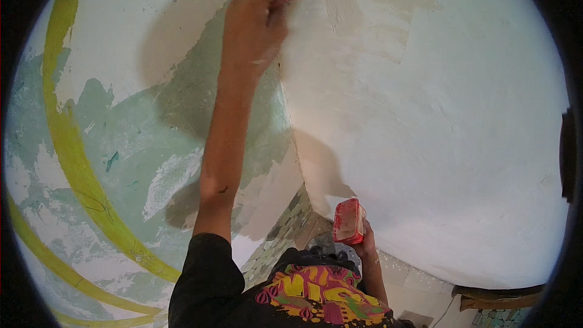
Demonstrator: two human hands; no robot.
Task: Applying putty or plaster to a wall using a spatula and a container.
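Note:
My left hand [258,30] is raised high in front of the wall corner, its fingers closed and blurred. Something reddish shows at the fingers, but its kind is too smeared and cut off to make out. The hand is against or close to the pale right-hand wall [437,103], where beige smeared patches show near the top. Low down, in front of my body, my right hand [367,244] grips a small red plastic tub [348,222] by its side. Greyish-beige residue coats the inside of the tub, which is tilted so its opening faces up.
The left wall [139,127] has patchy green and white paint with curved yellow bands [79,164]. A strip of mosaic tile [282,225] runs along its foot. A dark wooden piece [504,296] lies at the lower right, and a dark object [567,155] stands at the right edge.

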